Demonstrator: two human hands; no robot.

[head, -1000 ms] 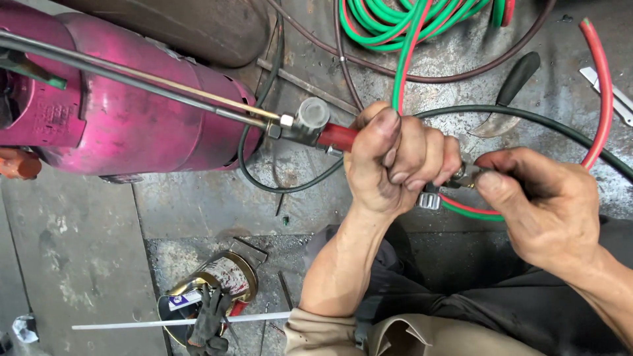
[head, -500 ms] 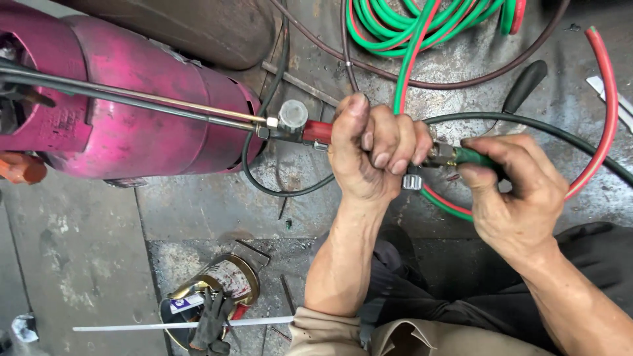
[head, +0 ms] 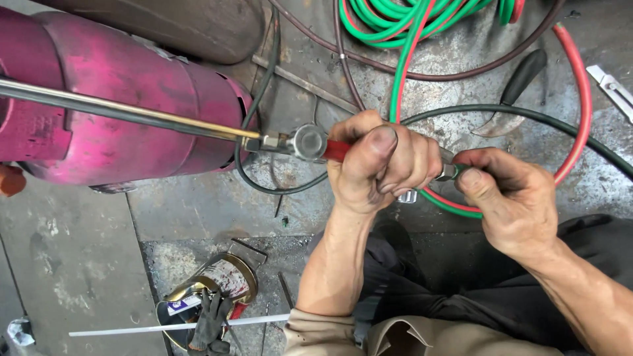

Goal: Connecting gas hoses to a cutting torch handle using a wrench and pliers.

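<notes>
My left hand [head: 379, 165] is clenched around the red handle [head: 336, 150] of a gas torch. The torch's round metal valve knob [head: 308, 140] and long thin tube [head: 132, 112] stick out to the left, across a pink gas cylinder [head: 132, 72]. My right hand [head: 514, 204] pinches the end of a green hose [head: 455, 206] at the rear of the torch, right beside the left fist. A small metal hose clamp [head: 407, 196] shows under the left hand. The joint between hose and torch is hidden by my fingers.
A red hose [head: 580, 99] and a dark hose [head: 527, 113] loop on the stained metal floor. Coiled green hoses [head: 409, 20] lie at the top. There is a black-handled tool [head: 521, 79], a dented tin can [head: 217, 283] with a glove [head: 210, 316], and a white rod [head: 132, 328].
My right hand has slid left along the green hose, closer to the left fist. The left hand keeps its grip on the torch handle, shifted only slightly.
</notes>
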